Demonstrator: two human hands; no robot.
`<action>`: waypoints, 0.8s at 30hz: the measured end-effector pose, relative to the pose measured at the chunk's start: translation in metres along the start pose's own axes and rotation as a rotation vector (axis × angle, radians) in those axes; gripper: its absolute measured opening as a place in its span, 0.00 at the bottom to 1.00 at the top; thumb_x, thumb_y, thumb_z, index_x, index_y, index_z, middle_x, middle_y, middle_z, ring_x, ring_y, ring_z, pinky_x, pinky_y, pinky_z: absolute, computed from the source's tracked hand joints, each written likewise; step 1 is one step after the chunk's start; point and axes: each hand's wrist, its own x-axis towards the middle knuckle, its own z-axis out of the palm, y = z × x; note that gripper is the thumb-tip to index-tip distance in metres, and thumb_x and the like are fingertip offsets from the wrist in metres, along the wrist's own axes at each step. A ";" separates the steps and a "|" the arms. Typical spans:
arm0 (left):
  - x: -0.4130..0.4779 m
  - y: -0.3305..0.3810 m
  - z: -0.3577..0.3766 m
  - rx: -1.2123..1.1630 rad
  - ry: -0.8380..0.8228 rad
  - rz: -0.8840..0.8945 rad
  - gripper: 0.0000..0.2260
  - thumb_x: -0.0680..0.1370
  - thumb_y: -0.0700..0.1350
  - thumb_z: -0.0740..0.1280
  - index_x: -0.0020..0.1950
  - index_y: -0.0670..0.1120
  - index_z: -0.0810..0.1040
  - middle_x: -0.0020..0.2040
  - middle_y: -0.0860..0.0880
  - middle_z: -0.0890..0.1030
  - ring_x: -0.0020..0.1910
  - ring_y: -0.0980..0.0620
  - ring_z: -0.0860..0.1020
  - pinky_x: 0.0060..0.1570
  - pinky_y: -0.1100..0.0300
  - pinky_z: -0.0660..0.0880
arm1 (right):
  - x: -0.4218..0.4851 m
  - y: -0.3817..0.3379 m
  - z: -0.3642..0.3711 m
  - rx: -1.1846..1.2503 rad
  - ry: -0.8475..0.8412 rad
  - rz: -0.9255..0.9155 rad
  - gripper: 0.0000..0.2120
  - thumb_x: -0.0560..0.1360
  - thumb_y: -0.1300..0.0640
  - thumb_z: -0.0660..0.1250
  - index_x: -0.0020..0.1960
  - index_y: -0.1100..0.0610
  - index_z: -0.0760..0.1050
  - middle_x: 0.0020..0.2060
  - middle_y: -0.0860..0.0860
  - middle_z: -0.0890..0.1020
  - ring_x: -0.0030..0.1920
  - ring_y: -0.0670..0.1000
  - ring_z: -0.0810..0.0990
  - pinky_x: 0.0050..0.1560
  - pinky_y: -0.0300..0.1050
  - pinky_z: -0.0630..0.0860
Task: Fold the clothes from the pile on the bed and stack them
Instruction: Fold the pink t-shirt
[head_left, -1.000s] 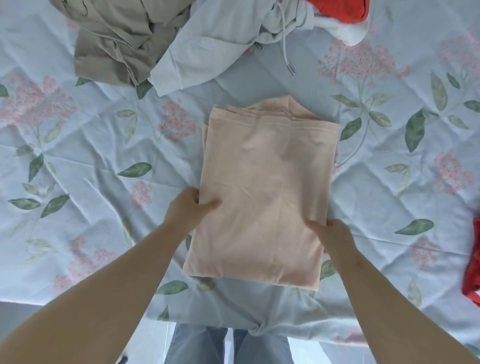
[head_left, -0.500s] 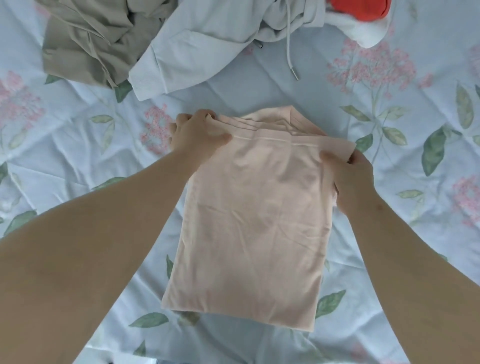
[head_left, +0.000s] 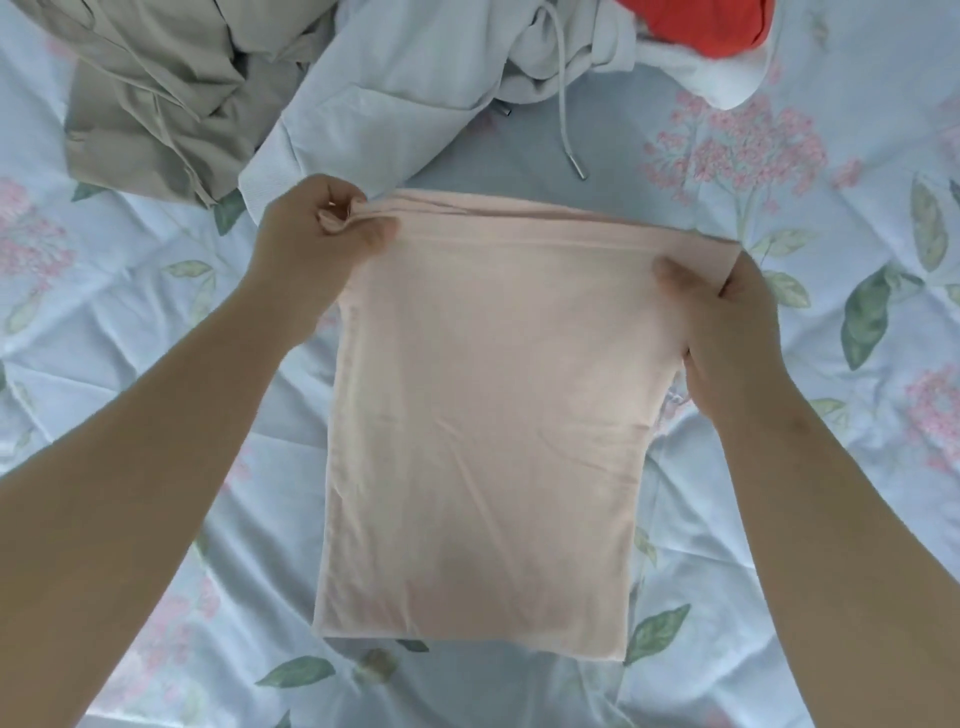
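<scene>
A pale peach garment (head_left: 488, 415) lies folded into a long rectangle in the middle of the bed. My left hand (head_left: 317, 234) pinches its far left corner, with the layered edge bunched between thumb and fingers. My right hand (head_left: 727, 317) grips the far right corner, thumb on top of the cloth. The far edge is slightly lifted and pulled taut between both hands. The unfolded pile sits beyond it: a beige garment (head_left: 171, 88), a light grey hoodie (head_left: 405, 67) with a drawstring (head_left: 566, 119), and a red piece (head_left: 696, 21) on white cloth.
The bed is covered with a light blue floral sheet (head_left: 831, 171). Bare sheet shows to the left and right of the peach garment. The pile runs along the far edge of the view, close to my left hand.
Both hands slid from the garment's near half up its sides to the far corners and took hold there. The far edge is now stretched straight, hiding the layers that poked out.
</scene>
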 end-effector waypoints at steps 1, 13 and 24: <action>0.004 -0.002 0.005 0.000 0.013 -0.012 0.08 0.72 0.44 0.73 0.44 0.54 0.76 0.35 0.59 0.75 0.31 0.63 0.73 0.33 0.68 0.71 | 0.006 0.000 0.006 -0.055 0.030 -0.024 0.07 0.75 0.63 0.67 0.49 0.53 0.74 0.45 0.50 0.80 0.45 0.47 0.78 0.46 0.43 0.77; -0.102 -0.074 0.024 0.243 -0.122 -0.458 0.19 0.69 0.59 0.72 0.50 0.48 0.72 0.41 0.56 0.77 0.39 0.58 0.74 0.33 0.64 0.68 | -0.086 0.085 -0.019 -0.365 0.115 0.376 0.13 0.70 0.49 0.73 0.45 0.58 0.76 0.35 0.48 0.78 0.35 0.48 0.75 0.36 0.41 0.69; -0.096 -0.033 -0.007 -0.451 -0.421 -0.605 0.15 0.73 0.46 0.69 0.58 0.45 0.77 0.50 0.49 0.84 0.49 0.52 0.83 0.43 0.61 0.79 | -0.076 0.029 -0.017 0.206 -0.188 0.563 0.11 0.77 0.62 0.63 0.58 0.58 0.77 0.47 0.52 0.85 0.45 0.50 0.84 0.43 0.43 0.81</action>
